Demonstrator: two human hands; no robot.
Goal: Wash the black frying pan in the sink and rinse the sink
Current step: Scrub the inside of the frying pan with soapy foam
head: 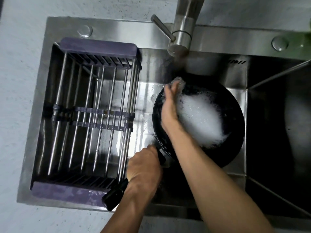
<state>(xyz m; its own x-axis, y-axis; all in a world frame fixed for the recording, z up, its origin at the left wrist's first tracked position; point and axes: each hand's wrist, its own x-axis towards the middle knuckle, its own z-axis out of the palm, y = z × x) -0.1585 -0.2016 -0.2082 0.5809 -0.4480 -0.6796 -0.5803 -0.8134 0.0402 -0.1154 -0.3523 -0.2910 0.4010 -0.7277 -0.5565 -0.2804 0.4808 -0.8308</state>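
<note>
The black frying pan (pixel 198 121) sits in the sink (pixel 235 91), its long axis running diagonally: the bowl lies up and to the right of the left hand (pixel 144 167), and the handle (pixel 116 194) points down-left past that hand's wrist. The left hand is clenched around the handle. The right hand (pixel 170 106), at the pan's far-left rim, grasps a scrubber (pixel 179 81). White foam (pixel 200 118) fills the bowl just right of it. A drying rack (pixel 87 118) spans the sink left of both hands, and the faucet (pixel 183 31) stands beyond the right hand.
</note>
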